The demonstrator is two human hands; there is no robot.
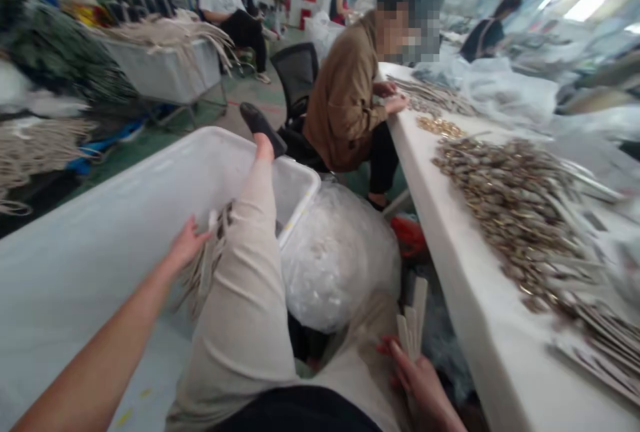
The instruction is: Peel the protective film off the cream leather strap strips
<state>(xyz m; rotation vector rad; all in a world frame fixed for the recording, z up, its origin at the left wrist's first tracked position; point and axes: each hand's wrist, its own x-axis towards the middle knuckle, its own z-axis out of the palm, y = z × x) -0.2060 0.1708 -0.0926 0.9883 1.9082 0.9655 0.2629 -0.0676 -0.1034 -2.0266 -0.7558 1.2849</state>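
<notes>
The right hand [415, 379] is gripping a small fan of pale strips [415, 319], its fingers curling closed around their lower ends while the flat lengths are standing up beyond the fingertips, spreading slightly apart. It is holding them low by the person's right thigh, just beside the edge of the white table [480, 325]. The left hand [187, 245] is hanging over the white bin [125, 185], its fingers parting loosely and apparently gripping nothing. A bundle of similar strips [205, 275] is lying in the bin just past those fingers, between them and the outstretched leg [245, 252]; whether the fingertips are touching its near edge, I cannot tell. A full clear plastic bag [340, 252] is sitting between the legs and the table. On the tabletop, a heap of grey-brown pieces with gold-coloured bits [510, 199] is spreading well apart from both hands, and longer strips [605, 339] are lying at its near end. Farther along, a co-worker in a brown jacket [335, 99] is sitting at the table, holding both hands over its edge
</notes>
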